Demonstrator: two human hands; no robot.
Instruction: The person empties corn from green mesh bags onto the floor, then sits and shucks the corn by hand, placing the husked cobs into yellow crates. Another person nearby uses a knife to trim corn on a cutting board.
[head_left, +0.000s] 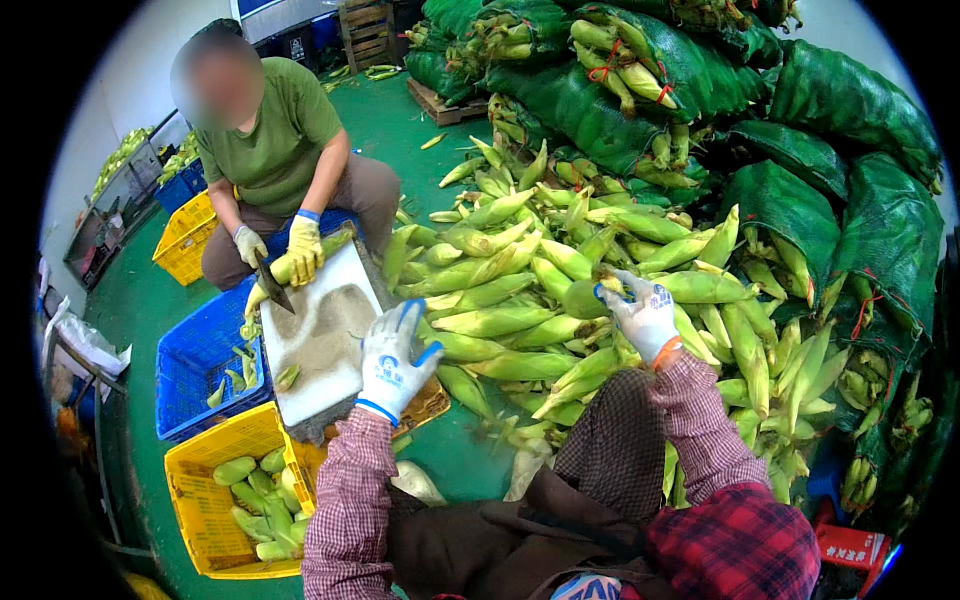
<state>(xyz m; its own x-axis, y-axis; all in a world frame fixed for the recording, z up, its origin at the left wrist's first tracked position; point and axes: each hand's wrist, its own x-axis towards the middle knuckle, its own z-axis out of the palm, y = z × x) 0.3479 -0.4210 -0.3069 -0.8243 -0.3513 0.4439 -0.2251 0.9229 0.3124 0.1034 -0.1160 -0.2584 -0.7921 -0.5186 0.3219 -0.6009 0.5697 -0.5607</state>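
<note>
Left fingers splayed near flat white slab, right fingers curled by tapered, husk-wrapped corn, grip unclear

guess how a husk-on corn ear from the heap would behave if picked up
A husk-on corn ear would probably feel stiff, judging by its straight, plump shape. Its rounded sides suggest it could roll, though the packed heap may hold it.

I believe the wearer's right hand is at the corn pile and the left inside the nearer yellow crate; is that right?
The left hand isn't inside that crate: the head view shows it by the white board. The right hand is at the pile.
</note>
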